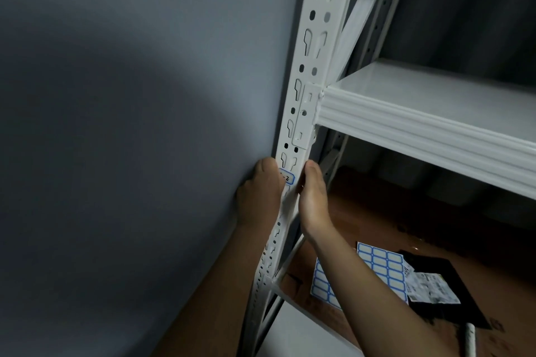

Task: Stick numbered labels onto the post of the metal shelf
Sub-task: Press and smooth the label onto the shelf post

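So there's a blue-bordered label (287, 177) stuck on the white slotted post (301, 101), just under where the shelf beam (420, 136) hooks in. Left hand (258, 194) hugs the post's left edge beside the label, fingers wrapped behind it. Right hand (311, 197) presses the post's right edge, fingers together, thumb up. Label sheets (377, 269) lie on the brown floor right of the post's lower end.
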Motion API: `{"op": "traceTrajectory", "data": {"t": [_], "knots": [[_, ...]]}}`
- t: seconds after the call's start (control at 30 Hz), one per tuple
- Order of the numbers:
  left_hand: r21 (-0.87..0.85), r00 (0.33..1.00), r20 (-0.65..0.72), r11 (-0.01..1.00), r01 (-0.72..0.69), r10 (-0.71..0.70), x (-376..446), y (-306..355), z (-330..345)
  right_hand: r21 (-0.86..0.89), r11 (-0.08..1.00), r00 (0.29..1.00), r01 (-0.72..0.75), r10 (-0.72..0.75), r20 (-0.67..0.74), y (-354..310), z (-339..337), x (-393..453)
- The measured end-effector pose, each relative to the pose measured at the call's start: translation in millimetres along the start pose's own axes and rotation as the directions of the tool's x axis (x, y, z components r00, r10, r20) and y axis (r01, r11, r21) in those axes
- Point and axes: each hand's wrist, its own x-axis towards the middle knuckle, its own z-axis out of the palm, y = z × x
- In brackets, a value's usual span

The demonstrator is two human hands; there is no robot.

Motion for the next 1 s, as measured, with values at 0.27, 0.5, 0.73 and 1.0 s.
{"op": "traceTrajectory", "data": {"t": [0.27, 0.5, 0.73, 1.0], "knots": [[-0.233, 0.999, 0.018, 0.971, 0.045, -0.042, -14, -7, 1, -0.007, 1.000, 1.000, -0.011, 0.011, -0.011, 6, -1, 4], [-0.318, 0.993, -0.026, 0.943, 0.098, -0.112, -17, -9, 9, 0.025, 1.000, 1.000, 0.009, -0.009, 0.003, 9, -1, 3], [-0.333, 0.994, -0.041, 0.940, 0.078, -0.097, -18, -6, 8, 0.040, 0.999, 0.999, 0.025, -0.026, 0.028, 6, -2, 1], [-0.272, 0.998, -0.020, 0.961, 0.056, -0.064, -15, -6, 12, 0.056, 0.998, 1.000, 0.004, -0.004, -0.003, 3, 4, -3]]}}
